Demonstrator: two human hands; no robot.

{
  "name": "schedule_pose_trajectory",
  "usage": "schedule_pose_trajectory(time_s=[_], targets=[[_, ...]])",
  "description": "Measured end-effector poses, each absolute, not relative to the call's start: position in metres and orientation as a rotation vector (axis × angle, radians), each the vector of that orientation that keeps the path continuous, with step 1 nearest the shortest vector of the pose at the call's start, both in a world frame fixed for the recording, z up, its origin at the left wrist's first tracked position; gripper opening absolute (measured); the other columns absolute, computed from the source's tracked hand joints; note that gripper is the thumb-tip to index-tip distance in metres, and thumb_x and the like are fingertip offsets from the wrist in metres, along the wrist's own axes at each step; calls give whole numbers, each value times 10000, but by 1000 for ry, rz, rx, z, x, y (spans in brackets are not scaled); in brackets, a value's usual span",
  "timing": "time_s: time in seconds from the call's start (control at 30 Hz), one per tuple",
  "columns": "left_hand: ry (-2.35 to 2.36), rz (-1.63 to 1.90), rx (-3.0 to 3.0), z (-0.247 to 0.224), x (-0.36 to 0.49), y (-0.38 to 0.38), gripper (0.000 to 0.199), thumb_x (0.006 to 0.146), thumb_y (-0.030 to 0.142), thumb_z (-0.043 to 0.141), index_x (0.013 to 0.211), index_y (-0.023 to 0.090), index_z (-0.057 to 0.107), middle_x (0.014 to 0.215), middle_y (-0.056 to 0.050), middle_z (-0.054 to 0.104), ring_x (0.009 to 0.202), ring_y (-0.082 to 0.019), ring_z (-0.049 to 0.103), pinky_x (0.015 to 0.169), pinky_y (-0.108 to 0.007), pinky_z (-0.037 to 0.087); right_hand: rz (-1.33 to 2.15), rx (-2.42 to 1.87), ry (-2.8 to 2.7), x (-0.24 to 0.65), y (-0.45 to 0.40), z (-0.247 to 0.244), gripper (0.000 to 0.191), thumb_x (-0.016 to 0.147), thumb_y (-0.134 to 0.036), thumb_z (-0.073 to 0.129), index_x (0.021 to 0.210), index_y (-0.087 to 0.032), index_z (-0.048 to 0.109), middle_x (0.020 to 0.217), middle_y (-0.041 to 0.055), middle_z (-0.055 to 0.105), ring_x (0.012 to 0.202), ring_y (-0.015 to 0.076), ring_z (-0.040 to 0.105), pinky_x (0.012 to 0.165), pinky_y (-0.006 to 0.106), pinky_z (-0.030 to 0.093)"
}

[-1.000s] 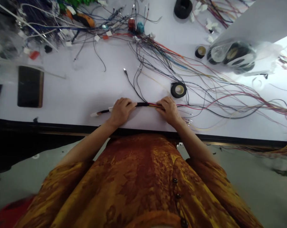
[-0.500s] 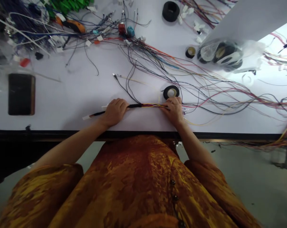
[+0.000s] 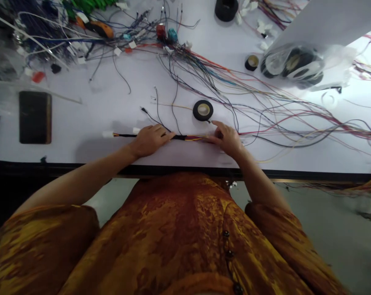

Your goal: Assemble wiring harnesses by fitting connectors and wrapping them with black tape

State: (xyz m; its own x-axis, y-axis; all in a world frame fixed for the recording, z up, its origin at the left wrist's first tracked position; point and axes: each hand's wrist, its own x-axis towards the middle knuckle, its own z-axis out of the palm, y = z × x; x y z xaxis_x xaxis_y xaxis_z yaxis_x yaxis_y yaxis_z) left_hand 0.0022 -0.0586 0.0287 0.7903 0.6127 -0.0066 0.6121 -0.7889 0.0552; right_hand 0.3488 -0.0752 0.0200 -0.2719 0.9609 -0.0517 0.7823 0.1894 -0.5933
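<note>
Black covering on one stretch of the wire bundle, bare colour on the next

A slim bundle of yellow, red and dark wires (image 3: 195, 138) lies across the centre of the frame, flat on the white tabletop (image 3: 90, 106) near its front edge. The left hand (image 3: 150, 140) is closed over the black-covered part of it, fingers on top and thumb pointing right along its length. The right hand (image 3: 229, 139) is partly open, thumb and forefinger apart: the thumb lies at the bare wires, and the forefinger points up just beside a black tape roll with a pale core (image 3: 197, 110). Blur hides whether that hand grips the wires or touches the tape's loose end.

Judging by how things lie, the covering is done from near the white plastic connector (image 3: 108, 134) at centre left to just right of the left hand. A second white connector (image 3: 136, 130) sits above that hand. Thin black branch wires (image 3: 157, 120) stand out above the bundle, outside the covering. Between the hands the coloured strands are bare, and loose wires (image 3: 291, 143) run on to the right edge; the bare stretch seems to be what is left.
</note>
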Motion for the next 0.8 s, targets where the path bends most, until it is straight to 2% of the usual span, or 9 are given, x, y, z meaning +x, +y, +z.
schedule_pose_trajectory(time_s=[0.07,0.13,0.23,0.33,0.4,0.5,0.57,0.67,0.8], targets=[[1049,14,2916,32,6,-66,408,1013,143,387,1304,196,668,1012,-136,723,934,-256,643,706,-357,474,845,-1677,-2086,346,-70,26,611,890,-416,661,1432,-166,530,877,52,693,746,205,621,787,395,526],[1086,9,2896,33,11,-74,405,1002,120,382,1286,162,667,1043,-148,722,939,-267,641,732,-379,490,869,-1668,-2019,341,-66,31,663,871,-355,655,1485,-185,471,1058,81,706,763,191,627,805,398,538],[1191,41,2825,33,16,-85,337,999,150,418,1221,124,671,1082,-164,718,960,-289,639,780,-414,517,856,-1614,-1980,333,-70,37,686,839,-324,684,1480,-207,469,1315,123,624,875,204,641,859,409,553],[1356,182,2668,27,18,-97,245,996,208,479,1080,101,683,1101,-189,709,1017,-311,639,852,-456,545,881,-1553,-2068,326,-82,36,628,805,-315,737,1390,-198,544,1265,126,615,997,244,631,928,426,546],[1411,310,2567,21,18,-105,220,1001,235,493,1004,116,677,1181,-198,697,1118,-316,633,954,-489,540,874,-1535,-2108,322,-90,31,481,833,-292,709,1292,-195,602,1172,119,619,1007,251,621,938,428,537],[1426,449,2521,12,17,-113,216,1017,228,475,952,142,663,1358,-182,645,1310,-310,571,1121,-543,460,784,-1531,-2114,318,-97,23,180,927,-296,600,1052,-186,670,1023,107,621,961,252,601,899,426,522],[1427,485,2534,8,17,-117,222,1023,212,462,942,147,658,1402,-166,627,1364,-308,539,1167,-558,417,710,-1544,-2132,316,-98,22,162,957,-305,562,955,-189,674,976,105,623,957,261,584,892,438,505],[1454,485,2534,11,20,-117,196,1014,213,489,1013,143,671,1329,-158,669,1291,-304,582,1123,-526,460,618,-1602,-2188,313,-98,27,157,943,-303,589,988,-191,690,1057,130,621,1018,294,560,913,479,480],[1500,324,2533,24,30,-108,247,991,191,513,1176,134,666,1131,-167,708,1057,-298,642,918,-468,534,596,-1532,-2271,298,-91,41,225,925,-288,620,1110,-186,699,1163,144,614,1103,315,550,948,485,465]])
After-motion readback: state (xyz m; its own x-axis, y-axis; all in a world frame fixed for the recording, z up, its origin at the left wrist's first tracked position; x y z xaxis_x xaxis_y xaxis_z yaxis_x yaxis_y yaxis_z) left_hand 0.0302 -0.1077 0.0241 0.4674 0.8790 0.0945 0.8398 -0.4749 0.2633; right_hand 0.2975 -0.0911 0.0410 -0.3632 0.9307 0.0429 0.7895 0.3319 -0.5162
